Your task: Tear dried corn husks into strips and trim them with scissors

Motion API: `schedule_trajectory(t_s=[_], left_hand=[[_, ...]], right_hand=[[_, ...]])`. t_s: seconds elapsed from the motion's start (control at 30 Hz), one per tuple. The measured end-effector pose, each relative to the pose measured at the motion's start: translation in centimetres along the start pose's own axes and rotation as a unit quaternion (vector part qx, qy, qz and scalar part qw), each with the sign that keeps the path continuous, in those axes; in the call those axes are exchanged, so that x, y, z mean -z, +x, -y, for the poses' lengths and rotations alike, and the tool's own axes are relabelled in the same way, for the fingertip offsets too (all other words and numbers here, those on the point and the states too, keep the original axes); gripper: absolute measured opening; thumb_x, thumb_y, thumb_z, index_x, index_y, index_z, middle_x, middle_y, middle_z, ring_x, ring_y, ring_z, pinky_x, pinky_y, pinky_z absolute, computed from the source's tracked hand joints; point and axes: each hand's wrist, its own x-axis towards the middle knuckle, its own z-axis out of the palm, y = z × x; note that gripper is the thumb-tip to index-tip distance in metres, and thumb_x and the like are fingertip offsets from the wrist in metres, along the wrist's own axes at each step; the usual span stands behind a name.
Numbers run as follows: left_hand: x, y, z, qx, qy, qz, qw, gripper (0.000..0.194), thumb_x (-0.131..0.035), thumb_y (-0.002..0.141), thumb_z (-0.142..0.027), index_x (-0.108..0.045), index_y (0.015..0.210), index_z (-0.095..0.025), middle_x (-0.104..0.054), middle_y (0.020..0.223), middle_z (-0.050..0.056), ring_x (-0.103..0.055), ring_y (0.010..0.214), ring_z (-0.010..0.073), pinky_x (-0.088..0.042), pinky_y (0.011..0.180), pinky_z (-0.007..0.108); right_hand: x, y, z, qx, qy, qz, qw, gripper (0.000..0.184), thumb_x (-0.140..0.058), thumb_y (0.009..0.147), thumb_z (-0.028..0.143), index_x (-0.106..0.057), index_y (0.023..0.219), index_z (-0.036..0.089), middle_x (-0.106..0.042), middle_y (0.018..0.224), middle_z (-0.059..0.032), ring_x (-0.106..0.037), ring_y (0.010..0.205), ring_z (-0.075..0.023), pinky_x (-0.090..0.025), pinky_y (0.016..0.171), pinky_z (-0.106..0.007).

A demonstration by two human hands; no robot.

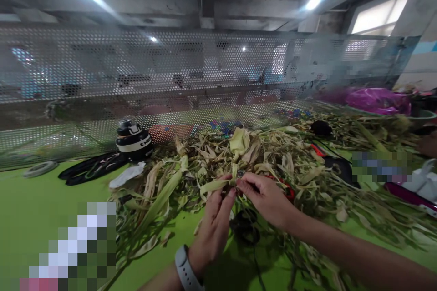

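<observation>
My left hand (216, 218), with a grey watch band (186, 268) at the wrist, pinches a pale green corn husk strip (215, 186) from the near side. The fingers of my right hand (264, 198) close on the same strip close to my left fingertips. Above the fingers the husk stands upright. A broad yellow-green husk piece (239, 143) shows just behind; whether it joins the held strip I cannot tell. Around both hands spreads a heap of dry husks (201, 152). Something red (288, 188) is partly hidden behind my right hand.
A black bottle (134, 141) with a white band stands at the left, beside black straps (92, 167) and a white scrap (127, 175). Below my hands lies a black cord coil (246, 227) on the green tabletop (68, 191). A perforated screen (170, 72) runs behind.
</observation>
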Motion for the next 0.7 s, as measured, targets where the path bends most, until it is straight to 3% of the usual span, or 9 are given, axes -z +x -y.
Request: schedule_trajectory(t_s=[0.27, 0.47, 0.7], left_hand=[[-1.2, 1.0, -0.7, 0.012, -0.036, -0.047, 0.998, 0.039, -0.046, 0.082, -0.041, -0.052, 0.115, -0.020, -0.055, 0.119, 0.009, -0.045, 0.115, 0.0231, -0.035, 0.099, 0.036], [-1.1, 1.2, -0.5, 0.008, -0.073, -0.064, 0.995, 0.036, -0.052, 0.080, -0.039, -0.056, 0.108, -0.017, -0.062, 0.107, 0.010, -0.053, 0.103, 0.0217, -0.039, 0.092, 0.034], [-1.1, 1.4, -0.6, 0.025, -0.125, -0.056, 0.990, 0.033, -0.055, 0.078, -0.036, -0.058, 0.106, -0.018, -0.061, 0.107, 0.009, -0.054, 0.098, 0.0203, -0.040, 0.088, 0.032]], right_hand=[[0.1, -0.1, 0.2, 0.031, -0.043, 0.009, 0.999, 0.032, -0.037, 0.090, 0.036, -0.042, 0.065, 0.018, -0.041, 0.061, 0.0035, -0.037, 0.058, -0.0103, -0.031, 0.055, -0.022], [1.1, 0.4, -0.3, 0.022, -0.047, 0.096, 0.994, 0.030, -0.038, 0.089, 0.037, -0.044, 0.066, 0.018, -0.043, 0.062, 0.0036, -0.039, 0.058, -0.0096, -0.032, 0.054, -0.020], [1.7, 0.5, 0.2, 0.047, -0.058, 0.077, 0.994, 0.015, -0.046, 0.086, 0.029, -0.051, 0.078, 0.018, -0.052, 0.067, 0.0023, -0.045, 0.061, -0.0101, -0.035, 0.054, -0.020]])
